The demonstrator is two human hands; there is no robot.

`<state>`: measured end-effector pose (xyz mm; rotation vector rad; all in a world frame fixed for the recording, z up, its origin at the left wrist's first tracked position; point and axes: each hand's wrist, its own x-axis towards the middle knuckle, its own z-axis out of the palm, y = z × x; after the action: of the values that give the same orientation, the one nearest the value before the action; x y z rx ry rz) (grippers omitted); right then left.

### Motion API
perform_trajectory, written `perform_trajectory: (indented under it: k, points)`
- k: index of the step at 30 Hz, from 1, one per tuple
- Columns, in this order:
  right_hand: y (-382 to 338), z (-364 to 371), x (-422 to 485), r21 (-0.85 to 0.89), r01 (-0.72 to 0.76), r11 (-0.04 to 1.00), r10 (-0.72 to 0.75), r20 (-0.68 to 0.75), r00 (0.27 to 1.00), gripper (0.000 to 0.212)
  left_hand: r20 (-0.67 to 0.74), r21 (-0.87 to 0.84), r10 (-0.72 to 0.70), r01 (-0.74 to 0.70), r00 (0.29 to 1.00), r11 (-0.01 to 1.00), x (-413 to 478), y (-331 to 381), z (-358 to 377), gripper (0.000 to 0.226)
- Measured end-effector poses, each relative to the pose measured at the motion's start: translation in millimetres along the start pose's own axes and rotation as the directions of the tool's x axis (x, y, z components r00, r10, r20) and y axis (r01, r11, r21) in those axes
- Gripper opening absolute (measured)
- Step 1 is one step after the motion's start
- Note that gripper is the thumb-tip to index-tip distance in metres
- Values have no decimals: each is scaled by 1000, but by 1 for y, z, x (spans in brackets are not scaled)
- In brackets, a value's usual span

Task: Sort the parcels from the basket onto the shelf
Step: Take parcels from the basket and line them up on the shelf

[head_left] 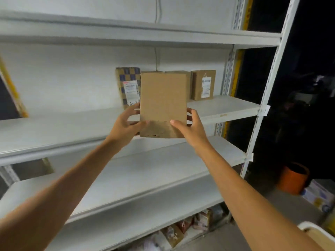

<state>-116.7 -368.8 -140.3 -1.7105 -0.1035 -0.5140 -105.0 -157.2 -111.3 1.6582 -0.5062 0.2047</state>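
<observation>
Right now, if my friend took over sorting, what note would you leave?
Left hand and right hand: both grip the plain brown parcel, held up in front of the middle shelf.
Done: three parcels stand there already, a checkered box, a brown box mostly hidden, and a labelled box.
Left: set this one down. The basket is barely in view, so I cannot tell how many remain.

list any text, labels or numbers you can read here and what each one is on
"A-1", handwritten, partly hidden by the left hand: bottom of the checkered parcel.
White shipping label on the checkered parcel: print too blurred to read.
White label on the right-hand parcel: too small to read.
Tag on the shelf upright: mark unreadable.
Plain cardboard parcel held by both hands, right hand: no text visible.
</observation>
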Motion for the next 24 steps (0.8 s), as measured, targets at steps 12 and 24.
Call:
perform_trajectory:
  k: [12,24]
  points:
    - [-15,172,42,8,79,997,-79,195,978,57,-205,99,-15,35,979,994,2,-20,-153,62]
    - [26,257,146,-44,106,993,-81,384,920,64,-333,151,-114,172,936,974,79,-79,-212,55]
